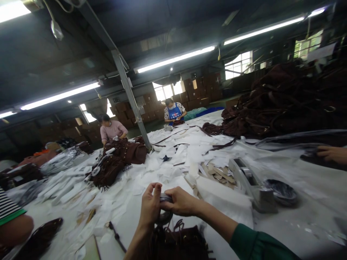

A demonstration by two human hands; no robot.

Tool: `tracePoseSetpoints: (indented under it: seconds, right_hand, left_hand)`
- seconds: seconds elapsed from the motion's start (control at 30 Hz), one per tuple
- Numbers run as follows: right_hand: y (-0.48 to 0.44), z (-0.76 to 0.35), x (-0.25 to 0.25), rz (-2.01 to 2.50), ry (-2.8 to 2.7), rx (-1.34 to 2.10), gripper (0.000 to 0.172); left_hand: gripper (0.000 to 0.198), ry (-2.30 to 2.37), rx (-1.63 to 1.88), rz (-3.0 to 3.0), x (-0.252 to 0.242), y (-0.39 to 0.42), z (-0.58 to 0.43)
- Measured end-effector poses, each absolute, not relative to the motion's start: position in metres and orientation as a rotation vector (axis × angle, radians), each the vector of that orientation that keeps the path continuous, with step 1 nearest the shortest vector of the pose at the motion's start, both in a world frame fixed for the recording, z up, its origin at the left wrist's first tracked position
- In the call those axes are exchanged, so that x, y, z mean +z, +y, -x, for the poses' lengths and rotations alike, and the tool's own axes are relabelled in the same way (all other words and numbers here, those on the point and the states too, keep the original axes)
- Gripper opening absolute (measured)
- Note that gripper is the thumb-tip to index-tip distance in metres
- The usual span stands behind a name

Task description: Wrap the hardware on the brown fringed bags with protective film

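My left hand (149, 207) and my right hand (181, 201) meet at the lower middle of the head view. Between them is a grey, shiny, rounded bundle (165, 217), blurred and partly covered by fingers, so I cannot tell its kind. My right thumb and fingers pinch its upper part, while the left fingers curl against its left side. Just below lies a dark brown bag (180, 243) with thin cords and small gold eyelets. Its lower part runs out of the picture.
White paper sheets (189, 150) cover much of the table. A tape dispenser (252, 186) and a dark coil (282, 192) stand right, below piled brown bags (282, 101). Co-workers sit beyond; another person's hand (333, 154) reaches in right, and an arm (15, 227) left.
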State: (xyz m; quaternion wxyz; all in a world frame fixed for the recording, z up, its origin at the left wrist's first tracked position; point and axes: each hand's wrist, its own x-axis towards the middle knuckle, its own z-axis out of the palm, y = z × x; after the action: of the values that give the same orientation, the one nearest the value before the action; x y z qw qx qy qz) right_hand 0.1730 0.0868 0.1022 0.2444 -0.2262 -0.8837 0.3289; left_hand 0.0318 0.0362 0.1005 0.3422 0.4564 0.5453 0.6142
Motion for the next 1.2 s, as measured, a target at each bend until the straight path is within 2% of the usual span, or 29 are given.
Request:
tracePoseSetpoints:
  seconds: [0.13, 0.23, 0.37, 0.43, 0.53, 0.67, 0.8, 0.9, 1.07, 1.2]
  right_hand:
    - [0.086, -0.178, 0.09, 0.624, -2.348, 1.03, 0.032]
    - [0.082, -0.179, 0.087, 0.754, -2.457, 0.81, 0.034]
    - [0.076, -0.18, 0.089, 0.875, -2.704, 0.409, 0.033]
    - [0.076, -0.181, 0.092, 0.845, -2.731, 0.383, 0.031]
    - [0.079, -0.181, 0.095, 0.767, -2.593, 0.615, 0.024]
    - [0.081, -0.175, 0.091, 0.719, -2.339, 0.937, 0.034]
    - [0.081, -0.17, 0.077, 0.784, -2.218, 0.973, 0.032]
    - [0.082, -0.177, 0.072, 0.869, -2.383, 0.784, 0.025]
    - [0.084, -0.186, 0.08, 0.964, -2.71, 0.212, 0.02]
    - [0.087, -0.184, 0.087, 0.799, -2.861, -0.008, 0.016]
  left_hand:
    - [0.058, 1.482, 1.61, -0.935, 0.091, 0.039, -0.029]
    - [0.058, 1.433, 1.541, -0.979, 0.091, 0.037, -0.025]
    - [0.045, 1.37, 1.161, -1.272, 0.096, 0.031, -0.017]
    - [0.04, 1.357, 1.068, -1.346, 0.096, 0.03, -0.016]
    - [0.043, 1.337, 1.213, -1.187, 0.091, 0.031, -0.018]
    - [0.05, 1.154, 1.568, -0.75, 0.085, 0.035, -0.029]
    - [0.054, 1.08, 1.703, -0.473, 0.077, 0.038, -0.038]
    - [0.055, 1.224, 1.665, -0.747, 0.069, 0.037, -0.033]
    - [0.044, 1.415, 1.201, -1.529, 0.08, 0.029, -0.012]
    - [0.039, 1.347, 0.937, -1.602, 0.097, 0.014, -0.002]
